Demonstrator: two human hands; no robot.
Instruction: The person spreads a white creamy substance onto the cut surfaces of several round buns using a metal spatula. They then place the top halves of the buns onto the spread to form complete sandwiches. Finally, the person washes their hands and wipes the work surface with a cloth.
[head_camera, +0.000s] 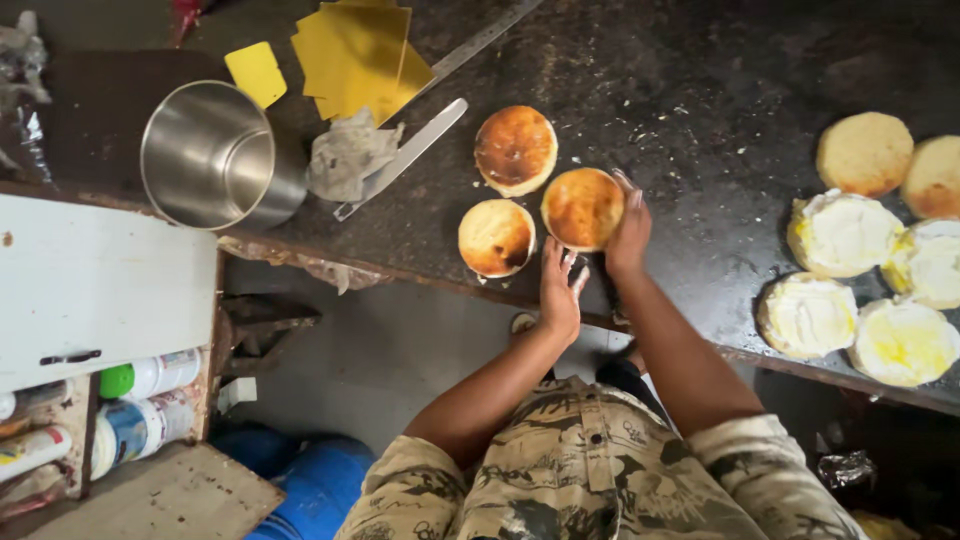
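Observation:
Three round golden-brown cake layers lie on the dark worktop: one at the back (515, 150), one at the front left (496, 238), one at the right (582, 208). My right hand (629, 235) cups the right edge of the right-hand layer. My left hand (559, 290) rests just below that layer at the worktop's front edge, fingers spread, touching or nearly touching its lower rim.
A steel pot (215, 155), a crumpled rag (347, 152), a palette knife (405, 155), a metal ruler (480, 40) and yellow cards (355, 55) lie at the back left. Cream-covered rounds (845, 235) and plain ones (865, 152) sit at the right. Bottles (140, 400) fill a shelf at lower left.

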